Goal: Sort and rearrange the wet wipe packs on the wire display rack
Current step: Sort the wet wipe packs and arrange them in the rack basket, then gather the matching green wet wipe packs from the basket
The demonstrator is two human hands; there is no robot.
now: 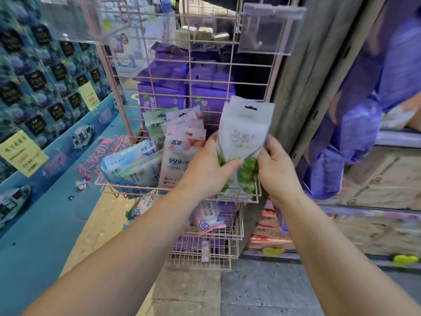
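Note:
A pink wire display rack (230, 75) stands ahead with a wire basket (127, 187) at hand height. My left hand (210, 164) and my right hand (276, 166) both grip a white and green wet wipe pack (242, 131), held upright at the basket's right end. To its left, several pink wipe packs (182, 151) stand upright in the basket. Blue and pale green packs (132, 166) lie tilted at the basket's left end. A green-topped pack (153, 124) stands behind the pink ones.
Purple tissue packs (164, 96) are stacked behind the rack grid. A lower basket (205, 252) holds a pink and blue pack (208, 216). A blue display stand (45, 156) runs along the left. A wooden post (303, 76) and purple bags (355, 133) are at right.

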